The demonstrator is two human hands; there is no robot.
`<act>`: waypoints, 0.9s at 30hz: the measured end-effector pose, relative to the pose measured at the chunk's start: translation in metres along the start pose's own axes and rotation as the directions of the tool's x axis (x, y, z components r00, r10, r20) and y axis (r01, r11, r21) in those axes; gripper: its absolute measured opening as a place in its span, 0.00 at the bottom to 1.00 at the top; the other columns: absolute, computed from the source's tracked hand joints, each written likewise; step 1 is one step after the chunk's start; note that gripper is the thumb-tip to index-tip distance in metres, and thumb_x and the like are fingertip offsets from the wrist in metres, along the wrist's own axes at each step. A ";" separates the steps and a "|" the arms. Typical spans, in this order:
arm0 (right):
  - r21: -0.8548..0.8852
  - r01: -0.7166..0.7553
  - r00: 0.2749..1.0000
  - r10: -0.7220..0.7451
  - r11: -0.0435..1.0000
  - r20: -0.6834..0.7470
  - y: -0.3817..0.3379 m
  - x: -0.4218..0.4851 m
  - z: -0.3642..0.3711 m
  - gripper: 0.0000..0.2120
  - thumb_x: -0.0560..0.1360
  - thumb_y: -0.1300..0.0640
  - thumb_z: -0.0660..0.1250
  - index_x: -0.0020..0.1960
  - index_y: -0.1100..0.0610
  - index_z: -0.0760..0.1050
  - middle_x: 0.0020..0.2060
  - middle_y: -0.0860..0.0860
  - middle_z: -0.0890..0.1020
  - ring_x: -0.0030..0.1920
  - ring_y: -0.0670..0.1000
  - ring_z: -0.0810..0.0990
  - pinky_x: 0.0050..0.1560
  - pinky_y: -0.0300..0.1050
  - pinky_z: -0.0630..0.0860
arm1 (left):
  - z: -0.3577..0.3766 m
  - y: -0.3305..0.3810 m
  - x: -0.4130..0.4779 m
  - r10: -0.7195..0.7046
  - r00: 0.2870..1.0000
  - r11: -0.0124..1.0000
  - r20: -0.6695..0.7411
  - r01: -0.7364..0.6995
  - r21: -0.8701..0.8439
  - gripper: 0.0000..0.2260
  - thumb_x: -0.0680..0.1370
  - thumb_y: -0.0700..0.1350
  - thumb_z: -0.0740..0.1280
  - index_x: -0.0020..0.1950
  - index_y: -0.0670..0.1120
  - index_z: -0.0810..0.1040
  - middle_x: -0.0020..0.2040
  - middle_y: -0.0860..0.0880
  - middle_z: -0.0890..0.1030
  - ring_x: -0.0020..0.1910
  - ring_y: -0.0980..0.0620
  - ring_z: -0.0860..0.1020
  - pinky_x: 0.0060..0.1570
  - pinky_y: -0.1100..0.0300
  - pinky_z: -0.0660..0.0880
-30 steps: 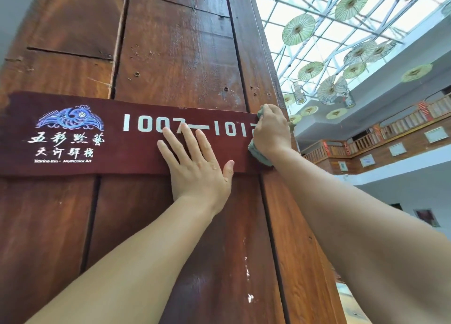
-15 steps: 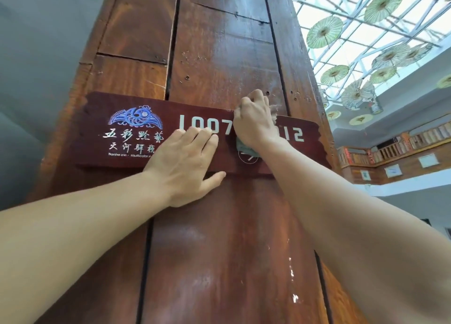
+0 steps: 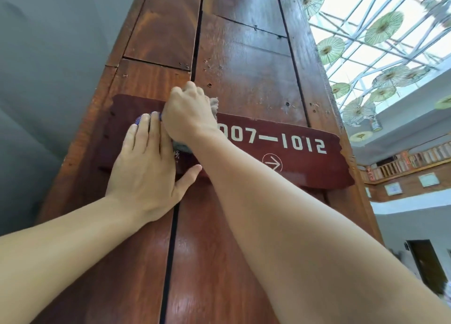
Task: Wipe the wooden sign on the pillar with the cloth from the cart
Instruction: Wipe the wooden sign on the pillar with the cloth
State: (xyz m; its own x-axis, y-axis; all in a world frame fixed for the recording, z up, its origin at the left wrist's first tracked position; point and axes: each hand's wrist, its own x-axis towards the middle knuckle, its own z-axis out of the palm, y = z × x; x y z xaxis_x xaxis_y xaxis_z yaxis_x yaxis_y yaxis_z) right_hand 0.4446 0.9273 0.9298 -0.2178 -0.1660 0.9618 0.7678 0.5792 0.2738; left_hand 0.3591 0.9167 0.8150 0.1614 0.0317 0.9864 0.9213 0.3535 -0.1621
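Observation:
A dark red wooden sign (image 3: 305,160) with white numbers "007—1012" and an arrow is fixed across the brown wooden pillar (image 3: 244,62). My right hand (image 3: 188,114) is closed on a grey cloth (image 3: 214,105) and presses it against the sign's left part, over the logo. A bit of cloth also shows below the hand. My left hand (image 3: 146,167) lies flat, fingers spread, on the sign's left end and the pillar below it, touching my right hand. The logo and lettering are mostly hidden under both hands.
A grey wall (image 3: 48,79) runs to the left of the pillar. At the upper right, green paper umbrellas (image 3: 383,26) hang under a glass roof. A wooden balcony railing (image 3: 402,162) and a dark doorway (image 3: 424,262) lie to the right.
My right hand has slid the cloth leftward along the sign, from its right end to the logo. My left hand shifted left too. The view swung right, baring the numbers and arrow.

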 end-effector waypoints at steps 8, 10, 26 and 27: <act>0.126 0.102 0.995 -0.099 0.987 -0.027 -0.011 0.007 0.006 0.02 0.77 0.59 0.59 0.47 0.57 0.66 0.52 0.59 0.78 0.55 0.60 0.73 0.58 0.55 0.70 | 0.001 0.002 -0.003 -0.076 0.997 0.996 -0.025 0.075 -0.038 0.47 0.77 0.68 0.34 0.80 0.31 0.51 0.81 0.31 0.56 0.82 0.35 0.53 0.80 0.42 0.52; 0.065 0.108 0.993 -0.105 0.992 -0.054 -0.002 0.006 0.005 0.08 0.80 0.56 0.58 0.49 0.59 0.73 0.50 0.56 0.80 0.56 0.59 0.73 0.57 0.54 0.70 | 0.001 0.002 -0.003 -0.079 0.996 0.996 -0.032 0.078 -0.034 0.46 0.77 0.68 0.33 0.80 0.31 0.50 0.81 0.32 0.55 0.82 0.35 0.53 0.80 0.42 0.52; 0.067 -0.233 0.969 0.237 0.970 -0.068 0.201 -0.070 -0.061 0.17 0.83 0.47 0.55 0.63 0.48 0.79 0.63 0.49 0.80 0.66 0.56 0.70 0.68 0.53 0.63 | 0.004 0.004 -0.002 -0.076 0.994 0.992 -0.083 0.067 -0.109 0.45 0.79 0.66 0.46 0.76 0.27 0.59 0.76 0.26 0.63 0.78 0.30 0.61 0.76 0.36 0.60; 0.068 -0.251 0.966 0.255 0.966 -0.051 0.209 -0.072 -0.064 0.17 0.83 0.47 0.54 0.64 0.48 0.78 0.64 0.48 0.79 0.67 0.56 0.69 0.69 0.53 0.62 | 0.004 0.004 -0.002 -0.075 0.994 0.992 -0.079 0.066 -0.109 0.45 0.79 0.66 0.47 0.76 0.27 0.59 0.76 0.26 0.63 0.78 0.29 0.61 0.76 0.36 0.60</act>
State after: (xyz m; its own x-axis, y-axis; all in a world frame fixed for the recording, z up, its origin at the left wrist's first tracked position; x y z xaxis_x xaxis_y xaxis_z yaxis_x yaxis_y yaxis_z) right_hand 0.6588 1.0093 0.9181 0.0162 -0.0537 0.9984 0.7552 0.6551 0.0230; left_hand 0.3606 0.9220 0.8124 0.1196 -0.0687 0.9904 0.9630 0.2508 -0.0989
